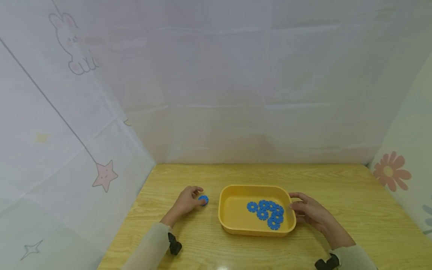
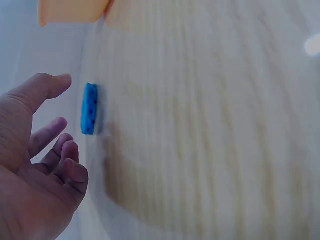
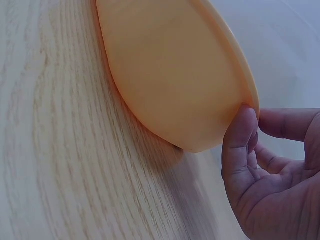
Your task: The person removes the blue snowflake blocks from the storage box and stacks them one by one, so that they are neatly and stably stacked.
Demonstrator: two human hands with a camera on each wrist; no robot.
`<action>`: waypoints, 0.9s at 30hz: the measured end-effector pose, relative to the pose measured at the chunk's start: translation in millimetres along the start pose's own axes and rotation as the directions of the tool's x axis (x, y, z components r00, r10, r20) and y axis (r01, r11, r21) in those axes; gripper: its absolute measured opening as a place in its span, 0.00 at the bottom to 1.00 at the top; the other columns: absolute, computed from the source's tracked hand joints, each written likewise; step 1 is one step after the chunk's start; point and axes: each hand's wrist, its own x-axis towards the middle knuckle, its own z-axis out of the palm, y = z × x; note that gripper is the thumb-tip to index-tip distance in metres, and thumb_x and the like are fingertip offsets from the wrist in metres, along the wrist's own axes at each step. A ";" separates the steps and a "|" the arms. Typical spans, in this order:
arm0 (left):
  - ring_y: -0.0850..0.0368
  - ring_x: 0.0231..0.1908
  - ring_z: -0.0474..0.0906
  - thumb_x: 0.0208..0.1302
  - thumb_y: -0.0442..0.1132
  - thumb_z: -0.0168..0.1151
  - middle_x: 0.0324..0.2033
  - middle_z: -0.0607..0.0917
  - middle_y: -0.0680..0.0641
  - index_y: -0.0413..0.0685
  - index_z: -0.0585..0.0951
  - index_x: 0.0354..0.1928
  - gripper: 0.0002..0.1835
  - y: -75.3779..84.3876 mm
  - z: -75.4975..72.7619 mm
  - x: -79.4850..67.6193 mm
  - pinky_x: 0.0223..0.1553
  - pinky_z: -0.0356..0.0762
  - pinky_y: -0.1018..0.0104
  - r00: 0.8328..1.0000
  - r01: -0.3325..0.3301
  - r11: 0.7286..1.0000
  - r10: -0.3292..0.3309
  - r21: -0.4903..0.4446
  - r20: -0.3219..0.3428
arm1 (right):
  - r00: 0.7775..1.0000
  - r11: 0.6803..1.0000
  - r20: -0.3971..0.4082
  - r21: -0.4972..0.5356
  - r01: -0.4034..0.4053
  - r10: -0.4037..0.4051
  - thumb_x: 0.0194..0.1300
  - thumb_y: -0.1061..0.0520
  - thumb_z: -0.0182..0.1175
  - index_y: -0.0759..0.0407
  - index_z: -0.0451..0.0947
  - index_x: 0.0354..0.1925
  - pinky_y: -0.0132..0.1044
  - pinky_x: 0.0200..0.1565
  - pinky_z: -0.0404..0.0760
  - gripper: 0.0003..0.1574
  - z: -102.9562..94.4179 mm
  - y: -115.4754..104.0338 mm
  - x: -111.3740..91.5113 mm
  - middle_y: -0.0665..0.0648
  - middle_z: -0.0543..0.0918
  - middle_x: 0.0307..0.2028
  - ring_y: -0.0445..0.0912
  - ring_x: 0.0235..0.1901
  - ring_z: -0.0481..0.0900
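My left hand (image 1: 187, 200) is beside a blue notched disc (image 1: 204, 200) on the table, left of the yellow tray. In the left wrist view, the blue disc (image 2: 90, 109) appears edge-on with a gap between it and the loosely bent fingers; whether it is one disc or a stack I cannot tell. At the tray's right end my right hand (image 1: 312, 213) pinches the rim of the yellow tray (image 1: 233, 229), with a fingertip against the outer wall in the right wrist view. Several blue flower-shaped discs (image 1: 262, 214) lie partly overlapping in the tray's right half.
A light wooden table (image 1: 189, 247) carries everything. A pale cloth backdrop (image 1: 216, 93) with printed drawings rises behind the table and at both sides. Dark wrist straps (image 1: 173, 243) sit over the light sleeves.
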 end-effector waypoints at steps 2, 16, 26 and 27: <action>0.51 0.44 0.75 0.61 0.46 0.74 0.51 0.79 0.42 0.45 0.81 0.60 0.27 7.2 -0.6 1.1 0.43 0.78 0.55 1.000 -0.020 1.000 0.020 -0.003 -0.017 | 1.000 1.000 0.005 0.001 0.001 -0.001 0.76 0.56 0.57 0.67 0.49 0.77 0.45 0.42 0.86 0.42 -0.2 0.3 0.0 0.60 0.84 0.48 0.52 0.44 0.86; 0.57 0.34 0.70 0.62 0.48 0.73 0.46 0.78 0.49 0.53 0.81 0.60 0.24 85.5 9.6 6.1 0.34 0.73 0.63 0.973 -0.229 0.973 0.229 -0.026 0.001 | 1.000 1.000 0.009 0.006 0.012 -0.012 0.76 0.56 0.57 0.68 0.48 0.76 0.47 0.44 0.86 0.42 -0.3 1.2 0.5 0.60 0.83 0.51 0.53 0.46 0.86; 0.57 0.36 0.70 0.63 0.50 0.72 0.47 0.78 0.47 0.54 0.81 0.61 0.25 115.1 31.3 3.7 0.37 0.73 0.64 0.957 -0.279 0.960 0.278 -0.008 0.081 | 1.000 1.000 0.020 0.008 0.010 -0.010 0.76 0.56 0.56 0.68 0.48 0.76 0.48 0.45 0.85 0.42 -1.3 2.2 0.9 0.61 0.81 0.53 0.54 0.47 0.86; 0.57 0.36 0.71 0.63 0.50 0.73 0.47 0.78 0.48 0.54 0.81 0.61 0.25 117.3 33.6 3.5 0.38 0.74 0.64 0.955 -0.283 0.959 0.283 -0.010 0.088 | 1.000 1.000 0.020 0.007 0.011 -0.011 0.76 0.56 0.57 0.68 0.48 0.76 0.48 0.45 0.85 0.42 -1.4 2.3 1.0 0.61 0.81 0.53 0.53 0.47 0.85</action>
